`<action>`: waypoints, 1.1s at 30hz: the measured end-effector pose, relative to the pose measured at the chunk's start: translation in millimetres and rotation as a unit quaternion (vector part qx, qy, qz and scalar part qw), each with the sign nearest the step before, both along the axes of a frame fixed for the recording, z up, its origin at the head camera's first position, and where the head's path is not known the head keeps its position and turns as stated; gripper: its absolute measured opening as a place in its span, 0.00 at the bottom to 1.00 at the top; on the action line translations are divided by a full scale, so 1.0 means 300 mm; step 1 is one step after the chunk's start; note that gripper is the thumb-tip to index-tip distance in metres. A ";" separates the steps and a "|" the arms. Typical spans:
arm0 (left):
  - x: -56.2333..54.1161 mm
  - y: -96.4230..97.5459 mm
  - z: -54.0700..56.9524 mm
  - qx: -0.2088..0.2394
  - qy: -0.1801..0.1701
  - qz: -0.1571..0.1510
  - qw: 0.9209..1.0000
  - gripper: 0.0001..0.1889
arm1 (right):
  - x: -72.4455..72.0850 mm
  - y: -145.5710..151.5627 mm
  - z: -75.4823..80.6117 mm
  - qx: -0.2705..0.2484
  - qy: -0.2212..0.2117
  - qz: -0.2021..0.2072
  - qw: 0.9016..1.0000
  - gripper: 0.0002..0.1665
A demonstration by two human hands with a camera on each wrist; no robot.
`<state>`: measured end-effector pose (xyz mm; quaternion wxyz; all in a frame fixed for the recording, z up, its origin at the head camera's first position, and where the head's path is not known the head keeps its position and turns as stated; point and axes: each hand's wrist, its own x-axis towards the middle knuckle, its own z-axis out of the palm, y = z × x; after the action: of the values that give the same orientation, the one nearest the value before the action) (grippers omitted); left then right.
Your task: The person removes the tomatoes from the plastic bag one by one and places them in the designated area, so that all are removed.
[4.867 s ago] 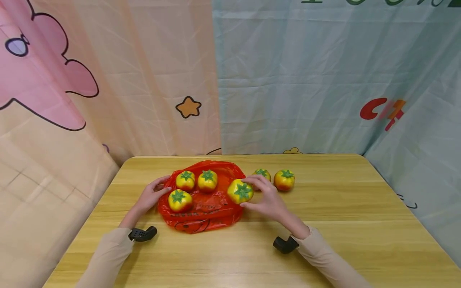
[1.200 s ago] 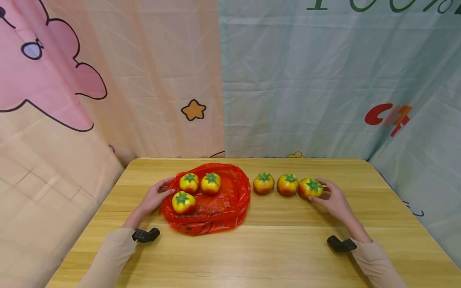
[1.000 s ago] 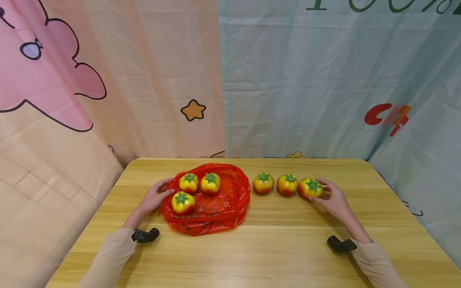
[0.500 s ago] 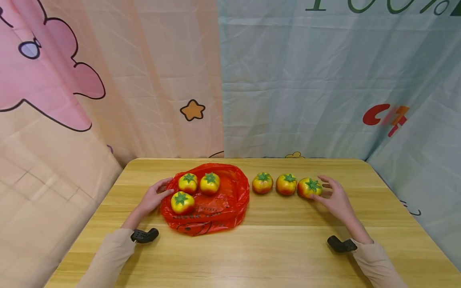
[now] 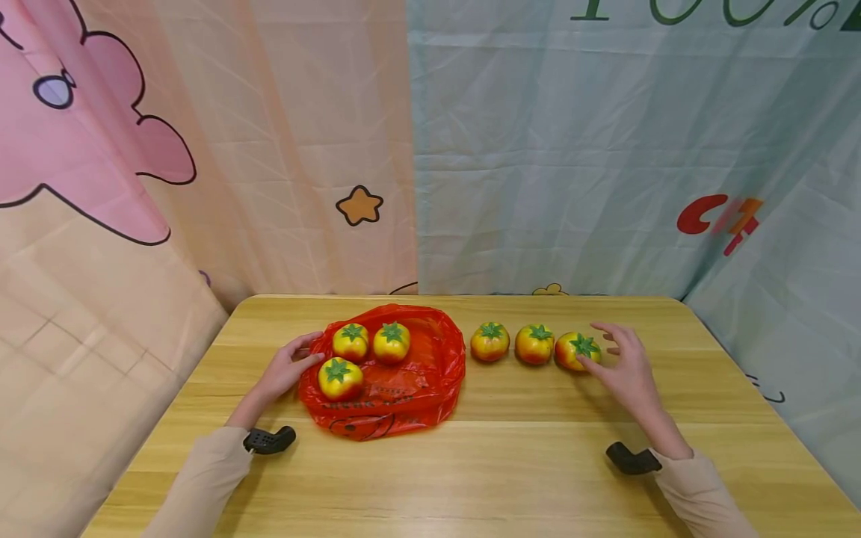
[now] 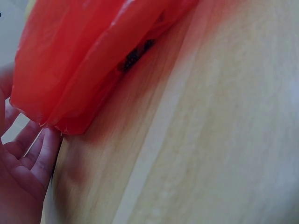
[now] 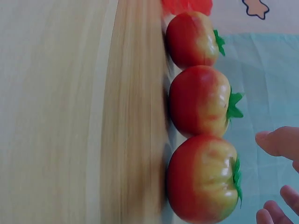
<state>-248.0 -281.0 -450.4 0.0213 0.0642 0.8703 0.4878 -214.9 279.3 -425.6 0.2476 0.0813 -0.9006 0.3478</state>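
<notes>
As we look down over the worktop [image 5: 471, 482], we find a crumpled red plastic bag [image 5: 433, 373] lying left of the frame's centre. Within its rim we count three yellow-and-red fruits with green leaves, all towards its left half: the upper-left fruit [image 5: 350, 344], the upper-right fruit [image 5: 392, 345] and the lower-left fruit [image 5: 340, 381]. Three more stand on the worktop in a row right of the frame's centre: the row's left fruit [image 5: 489, 344], its middle fruit [image 5: 534, 347] and its right fruit [image 5: 571, 354], so we count six in all.

We see the left hand [image 5: 285, 368] at the bag's left edge, its thumb and fingers spread, some touching the plastic. The right hand [image 5: 628, 371] is beside the row's end, fingers spread; in the right wrist view a gap parts them from the right fruit.

Compared with our earliest picture, in which the right hand held a fruit over the bag's right side and two stood beyond it, the row has grown to three. The fruits in the bag keep their arrangement, and the right hand's fingers have since opened wider.
</notes>
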 end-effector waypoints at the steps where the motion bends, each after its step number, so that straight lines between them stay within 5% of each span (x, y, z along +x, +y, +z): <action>1: 0.000 0.000 0.000 0.000 -0.001 0.000 1.000 0.30 | 0.000 -0.004 0.001 0.003 0.007 -0.002 1.000 0.34; 6: -0.001 -0.001 -0.001 0.000 -0.007 -0.001 1.000 0.29 | 0.002 -0.027 0.010 0.001 0.032 0.002 0.999 0.34; 9: 0.026 0.019 0.040 -0.003 -0.010 -0.003 1.000 0.28 | 0.003 -0.044 0.017 -0.010 0.047 0.013 0.999 0.34; 13: 0.023 0.014 0.029 -0.006 -0.003 0.000 1.000 0.29 | -0.002 -0.069 0.014 -0.022 0.072 0.024 0.997 0.34; 16: -0.003 -0.008 -0.016 -0.006 -0.002 0.003 1.000 0.30 | -0.005 -0.091 0.003 -0.030 0.091 0.029 0.995 0.34; 21: 0.007 0.000 0.006 -0.005 -0.012 0.003 1.000 0.29 | -0.005 -0.140 -0.016 -0.036 0.117 0.044 0.992 0.34; 26: 0.020 0.015 0.030 -0.001 -0.017 0.004 1.000 0.28 | -0.003 -0.190 -0.025 -0.027 0.113 0.056 0.992 0.37; 33: 0.004 0.006 0.002 -0.006 -0.007 0.005 1.000 0.30 | -0.009 -0.253 -0.028 -0.038 0.089 0.082 0.992 0.38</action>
<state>-246.9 -279.3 -449.9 0.0255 0.0559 0.8733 0.4832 -217.6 203.2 -433.8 0.3001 0.1762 -0.8516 0.3921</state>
